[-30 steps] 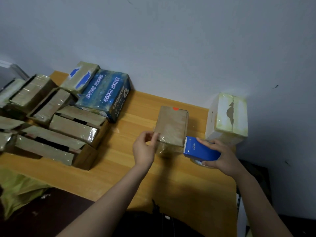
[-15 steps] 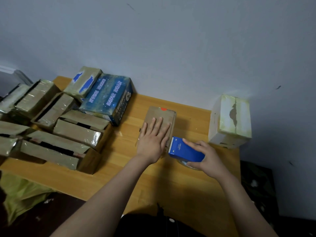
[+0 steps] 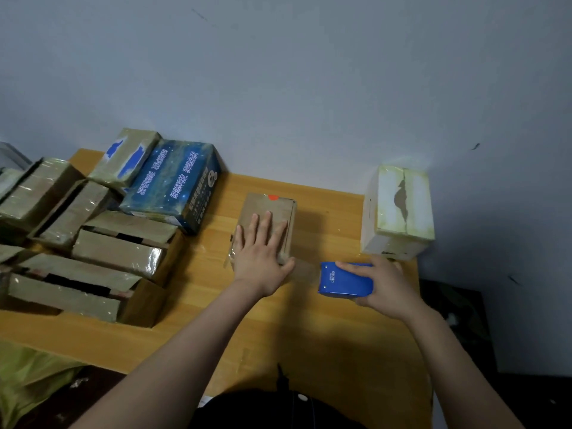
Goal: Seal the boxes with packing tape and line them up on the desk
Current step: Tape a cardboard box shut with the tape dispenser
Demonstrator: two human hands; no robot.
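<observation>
Mid-worktop, near the wall, small brown cardboard box [image 3: 263, 204] lies flat on the wooden worktop [image 3: 325, 329]. Plain kraft top, red-orange spot at its far edge, glossy clear film over the surface. Some loose clear film sticks out at its near-left corner.

Left hand [image 3: 261, 258] lies palm-down on the box top, fingers straight and spread, pointing toward the wall. It presses flat, not gripping. The palm covers the box's near half; the far strip with the red spot shows past the fingertips.

Right hand [image 3: 383, 286] is curled round a blue tape dispenser [image 3: 345, 280], thumb on top, fingers wrapped under the near side. Dispenser sits just right of the box, low over the worktop; contact with the surface cannot be told. A faint band of clear tape [image 3: 306, 269] runs from the box's near-right corner to the dispenser.

White box [image 3: 399, 212] stands at the worktop's right edge, just behind the right hand, yellowed tape on top with a torn dark gap.

Left side: blue starry printed box [image 3: 173, 184] and a pile of taped brown boxes [image 3: 117, 252], packed together, well apart from the small box. Yellow-green bag [image 3: 28, 376] below the worktop's left edge.
</observation>
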